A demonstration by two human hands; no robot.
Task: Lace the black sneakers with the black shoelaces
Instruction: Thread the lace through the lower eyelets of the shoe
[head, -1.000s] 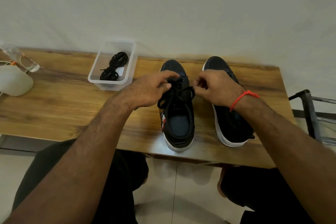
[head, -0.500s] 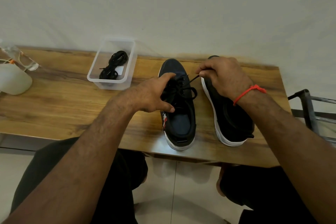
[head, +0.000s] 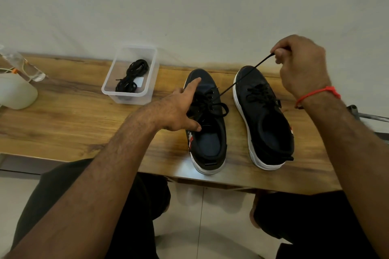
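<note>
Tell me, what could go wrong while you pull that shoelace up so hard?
The right hand pulls the shoelace taut, so the left sneaker might tip or slide if the left hand resting on it lets go. The taut lace passes over the right sneaker and might nudge it. Both sneakers stand near the table edge, so one might fall.

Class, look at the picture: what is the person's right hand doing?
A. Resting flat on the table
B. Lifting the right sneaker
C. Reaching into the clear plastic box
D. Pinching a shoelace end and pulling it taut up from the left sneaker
D: the right hand pinches the shoelace, which runs taut from the left sneaker.
</note>
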